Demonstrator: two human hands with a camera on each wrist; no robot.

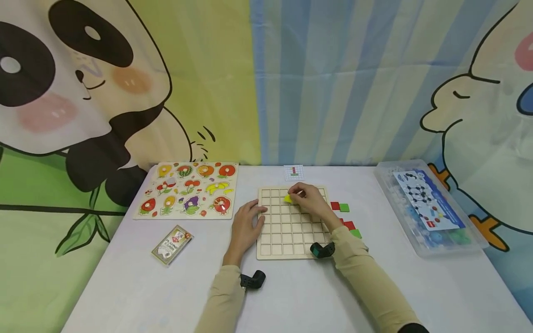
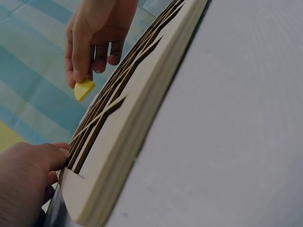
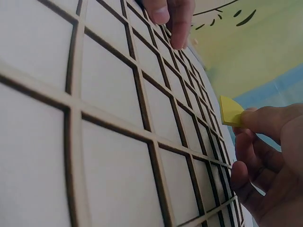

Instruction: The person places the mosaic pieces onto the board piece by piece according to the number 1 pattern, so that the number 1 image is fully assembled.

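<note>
A square wooden grid board [image 1: 276, 239] with raised dividers lies on the table. Over its far part, my right hand [image 1: 310, 200] pinches a small yellow piece [image 3: 231, 111] between thumb and fingertips. One edge of that piece is rounded, and the left wrist view shows the yellow piece [image 2: 84, 90] held above the grid. My left hand [image 1: 245, 229] rests at the board's left edge with its fingertips on the frame. Red tiles [image 1: 335, 206] and green tiles [image 1: 343, 207] lie along the board's right side, some partly hidden by my right forearm.
Behind the board lies a small card [image 1: 294, 172] printed with a grid and a red-and-green figure. A fruit puzzle board [image 1: 189, 190] and a pack of playing cards [image 1: 172, 245] are at the left. A clear plastic box [image 1: 430, 208] with a printed sheet stands at the right.
</note>
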